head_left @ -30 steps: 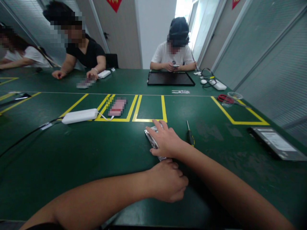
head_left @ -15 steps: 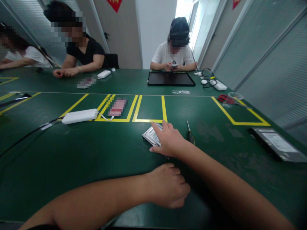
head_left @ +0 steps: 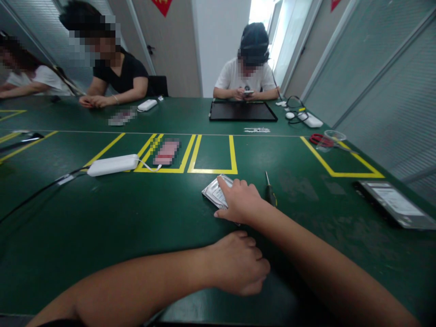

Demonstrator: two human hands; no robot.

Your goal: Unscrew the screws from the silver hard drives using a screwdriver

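Note:
My right hand (head_left: 240,200) lies palm down on a silvery flat metal part (head_left: 215,191) on the green table (head_left: 136,218), fingers bent over its near edge. My left hand (head_left: 240,263) rests closer to me as a loose fist on the table, with nothing visible in it. A small screwdriver (head_left: 270,190) lies just right of my right hand.
Yellow tape boxes (head_left: 213,154) mark the table ahead. A white power adapter (head_left: 114,164) with cable lies left, a flat grey device (head_left: 395,204) far right, a black tray (head_left: 241,111) in front of a seated person. Two more people sit at the far left.
The silvery part went from tilted on edge under my right hand to lying flat. My left hand drew back slightly toward me. A person at the far left pulled their hands together.

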